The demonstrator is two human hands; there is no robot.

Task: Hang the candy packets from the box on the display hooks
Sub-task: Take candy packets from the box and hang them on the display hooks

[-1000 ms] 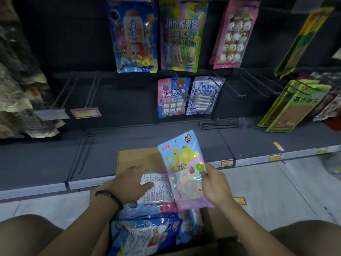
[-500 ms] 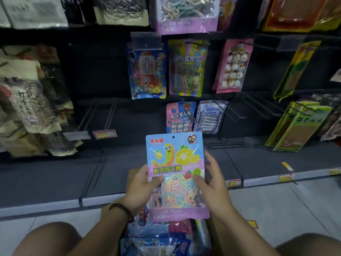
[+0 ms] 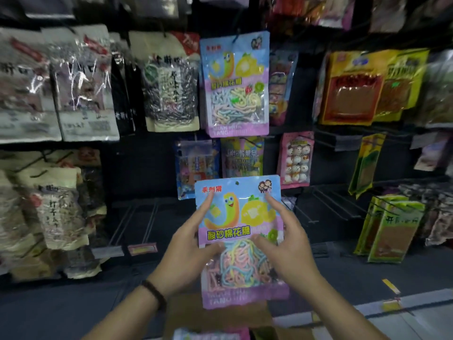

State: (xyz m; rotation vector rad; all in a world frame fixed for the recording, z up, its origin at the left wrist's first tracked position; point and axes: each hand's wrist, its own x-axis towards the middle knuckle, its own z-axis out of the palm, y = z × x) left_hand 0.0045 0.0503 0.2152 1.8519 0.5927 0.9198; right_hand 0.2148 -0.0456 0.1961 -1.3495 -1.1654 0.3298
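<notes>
Both hands, left hand (image 3: 188, 251) and right hand (image 3: 286, 244), pinch the sour marshmallow-candy packet (image 3: 241, 231) by its sides; aim the hang hole (image 3: 237, 183), just above the fingertips, at the hook of the matching hung packet (image 3: 235, 84).

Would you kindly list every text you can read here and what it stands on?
"酸砂棉花糖": held candy packet, gripped by left hand and right hand.
Red characters at its top left: blurred.
Hanging matching packet: same title, blurred.
Other packets, shelf tags: unreadable.

Bare forearms, dark beaded bracelet (image 3: 154, 293), left wrist
</notes>
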